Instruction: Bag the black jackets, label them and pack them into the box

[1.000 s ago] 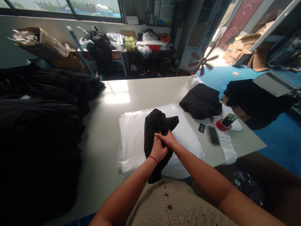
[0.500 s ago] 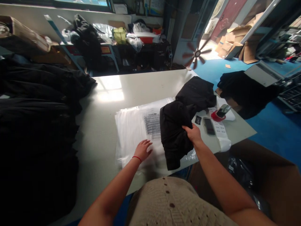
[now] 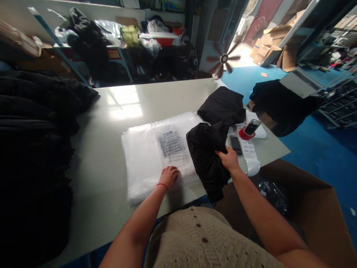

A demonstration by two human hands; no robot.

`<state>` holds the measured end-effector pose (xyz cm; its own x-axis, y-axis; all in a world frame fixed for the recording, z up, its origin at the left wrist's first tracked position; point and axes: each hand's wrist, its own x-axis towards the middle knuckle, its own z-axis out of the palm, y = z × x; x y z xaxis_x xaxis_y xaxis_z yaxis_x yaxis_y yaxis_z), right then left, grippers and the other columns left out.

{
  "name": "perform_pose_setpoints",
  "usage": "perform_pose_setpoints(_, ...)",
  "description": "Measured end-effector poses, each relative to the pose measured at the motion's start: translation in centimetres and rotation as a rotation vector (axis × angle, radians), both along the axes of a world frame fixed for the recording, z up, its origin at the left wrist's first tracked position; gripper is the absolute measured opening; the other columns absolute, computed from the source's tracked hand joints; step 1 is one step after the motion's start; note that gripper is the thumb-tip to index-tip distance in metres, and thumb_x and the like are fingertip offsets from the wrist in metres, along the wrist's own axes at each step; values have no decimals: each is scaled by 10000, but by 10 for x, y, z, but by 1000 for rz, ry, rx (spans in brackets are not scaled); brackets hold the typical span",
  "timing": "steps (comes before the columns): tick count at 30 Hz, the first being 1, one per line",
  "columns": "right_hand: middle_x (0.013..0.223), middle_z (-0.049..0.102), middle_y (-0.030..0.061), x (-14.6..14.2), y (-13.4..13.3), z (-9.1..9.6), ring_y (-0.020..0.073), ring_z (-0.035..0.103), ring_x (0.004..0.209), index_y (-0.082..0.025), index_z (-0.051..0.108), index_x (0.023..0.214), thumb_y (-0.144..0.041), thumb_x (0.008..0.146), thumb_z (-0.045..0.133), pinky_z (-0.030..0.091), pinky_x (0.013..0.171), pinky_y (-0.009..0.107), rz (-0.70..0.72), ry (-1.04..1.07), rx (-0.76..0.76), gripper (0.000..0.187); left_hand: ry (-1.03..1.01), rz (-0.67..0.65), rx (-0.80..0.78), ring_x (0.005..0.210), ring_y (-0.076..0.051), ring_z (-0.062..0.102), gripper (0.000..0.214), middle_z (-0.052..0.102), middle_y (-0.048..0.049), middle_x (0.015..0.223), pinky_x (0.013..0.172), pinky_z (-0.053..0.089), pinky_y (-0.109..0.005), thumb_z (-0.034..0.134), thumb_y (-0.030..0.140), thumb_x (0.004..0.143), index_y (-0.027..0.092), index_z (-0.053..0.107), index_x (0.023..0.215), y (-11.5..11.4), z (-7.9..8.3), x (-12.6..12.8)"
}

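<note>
My right hand (image 3: 229, 159) grips the edge of a folded black garment (image 3: 205, 152), thumb on top. The garment hangs over the right side of a stack of clear plastic bags (image 3: 145, 156), its lower end past the table's front edge. A block of dark printed text (image 3: 173, 143) shows on the top bag. My left hand (image 3: 169, 175), with a thin red band at the wrist, is at the front of the stack, fingers loosely bent and empty. Whether it presses on the plastic is unclear. Another folded black garment (image 3: 221, 106) lies just behind the held one.
Dark clothes (image 3: 33, 156) are piled high at the left. On the table's right are a phone (image 3: 235, 144), a label strip (image 3: 249, 150) and a red tape roll (image 3: 247, 134) with a dark device. An open cardboard box (image 3: 315, 201) stands front right; a small fan (image 3: 224, 58) is behind.
My right hand has drawn the black garment rightward relative to the bags, and it now covers the small black card. My left hand stays by the stack's front. The camera view has turned right.
</note>
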<state>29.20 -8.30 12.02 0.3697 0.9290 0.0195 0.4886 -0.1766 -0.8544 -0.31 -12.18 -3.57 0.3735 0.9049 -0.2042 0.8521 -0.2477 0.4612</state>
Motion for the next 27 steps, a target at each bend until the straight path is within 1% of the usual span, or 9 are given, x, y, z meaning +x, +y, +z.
perform_pose_setpoints(3,755,719,36,7,-2,-1,223,621,741,-154,719,844,-422,635,664,473,701,318,27,13,-9,344,17,30,25,1243,-261,451,433,530,-79,1372,1060,356,-413,589,320,835,259,606,1263,1,0,0)
perform_pose_setpoints(5,744,713,32,8,-3,-2,222,619,739,-157,716,821,-418,628,664,470,698,314,38,23,-14,329,30,70,33,1257,-272,435,448,504,-74,1399,1073,352,-418,631,338,804,258,611,1245,3,1,1)
perform_pose_setpoints(10,742,702,20,9,-5,-5,218,617,744,-161,712,811,-417,633,659,468,705,308,71,76,-26,316,25,160,16,1150,-259,511,168,574,-65,1272,1024,402,-383,619,282,784,243,727,907,14,5,6)
perform_pose_setpoints(13,734,691,8,11,-6,-7,209,606,739,-164,708,816,-419,646,657,463,709,305,99,85,-30,310,-25,168,-31,1079,-257,556,160,612,-93,1200,983,424,-374,583,284,801,213,726,790,27,10,6)
perform_pose_setpoints(15,749,693,7,12,-8,-8,208,603,749,-166,706,831,-423,658,656,462,720,305,115,87,-20,314,-81,217,-107,1010,-241,593,196,663,-101,1084,930,448,-353,544,307,832,201,706,799,36,13,4)
perform_pose_setpoints(18,774,698,14,14,-11,-6,209,602,764,-163,702,846,-430,673,655,459,731,306,123,76,-2,321,-112,318,-201,846,-191,635,243,704,-61,886,799,475,-311,423,299,907,206,648,910,47,16,3)
perform_pose_setpoints(22,794,698,19,15,-14,1,199,590,751,-162,700,861,-430,692,655,455,735,306,131,46,23,320,-84,379,-203,800,-192,637,306,696,-76,874,754,467,-317,315,324,959,187,583,1013,59,17,5)
perform_pose_setpoints(24,787,693,19,14,-15,4,198,586,746,-164,695,839,-434,698,652,453,726,304,138,41,47,307,-89,348,-183,862,-217,638,330,685,-100,936,778,472,-333,366,399,945,172,570,1070,63,20,7)
perform_pose_setpoints(27,760,680,15,13,-15,6,194,578,728,-166,689,825,-438,699,648,449,707,301,122,29,58,303,-77,164,-51,1026,-255,598,323,657,-115,1060,886,459,-368,555,400,851,182,591,1086,66,31,10)
